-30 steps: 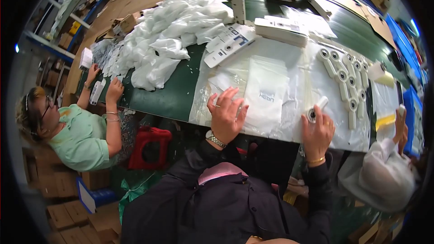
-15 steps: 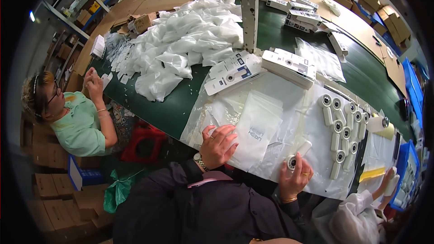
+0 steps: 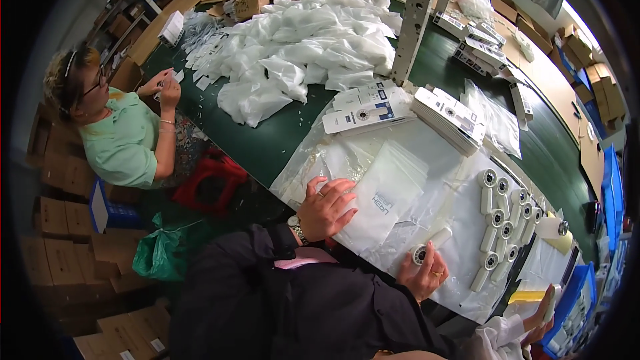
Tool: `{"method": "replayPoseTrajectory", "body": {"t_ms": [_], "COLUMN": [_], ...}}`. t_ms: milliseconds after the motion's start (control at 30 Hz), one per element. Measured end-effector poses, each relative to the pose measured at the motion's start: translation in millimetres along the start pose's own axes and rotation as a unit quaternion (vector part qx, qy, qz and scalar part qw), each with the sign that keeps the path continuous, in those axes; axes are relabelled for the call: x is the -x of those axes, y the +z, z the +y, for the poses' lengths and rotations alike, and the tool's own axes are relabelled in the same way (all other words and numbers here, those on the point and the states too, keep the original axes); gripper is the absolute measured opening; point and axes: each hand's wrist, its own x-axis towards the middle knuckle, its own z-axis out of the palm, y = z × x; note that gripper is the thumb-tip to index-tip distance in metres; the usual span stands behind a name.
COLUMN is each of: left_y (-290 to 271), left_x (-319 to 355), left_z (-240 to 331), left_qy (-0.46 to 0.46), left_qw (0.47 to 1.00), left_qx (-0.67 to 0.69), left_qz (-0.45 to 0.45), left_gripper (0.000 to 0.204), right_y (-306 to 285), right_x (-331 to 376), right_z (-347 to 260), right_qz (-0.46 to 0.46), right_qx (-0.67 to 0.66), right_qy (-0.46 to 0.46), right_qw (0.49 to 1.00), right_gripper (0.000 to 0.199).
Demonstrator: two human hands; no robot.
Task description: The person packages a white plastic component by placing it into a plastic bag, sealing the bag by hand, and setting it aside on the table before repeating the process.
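Stretching across the green counter (image 3: 280, 140), a clear plastic sheet carries everything. The flat bag (image 3: 390, 193) lies up-left of the roller, under the left hand (image 3: 327, 208), whose grip is released, palm pressing. The right hand (image 3: 423, 273) grasps a white roller (image 3: 430, 245) (long axis pointing up-right, away from the bag).

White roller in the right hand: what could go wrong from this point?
1. The right hand grips the white roller over slick, layered plastic bags; set down, it could roll or slide away.
2. The left hand presses flat on the bag stack, so pulling one bag may drag several.
3. The row of rollers lies close to the table's near edge; a shifted sheet could tip some off.
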Motion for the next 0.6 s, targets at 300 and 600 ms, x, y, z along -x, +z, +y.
{"method": "replayPoseTrajectory", "body": {"t_ms": [300,600], "left_y": [-17,12], "left_x": [17,25], "left_z": [-1,-17], "left_qy": [0.029,0.049], "left_qw": [0.999,0.996], "left_qx": [0.007,0.063], "left_qz": [0.021,0.033], "left_gripper": [0.034,0.031], "right_y": [-14,2], "right_x": [9,11], "right_z": [-19,-16], "right_qz": [0.019,0.052], "right_qx": [-0.021,-0.009], "right_qy": [-0.019,-0.002], "right_qw": [0.999,0.999], "right_gripper": [0.059,0.057]}}
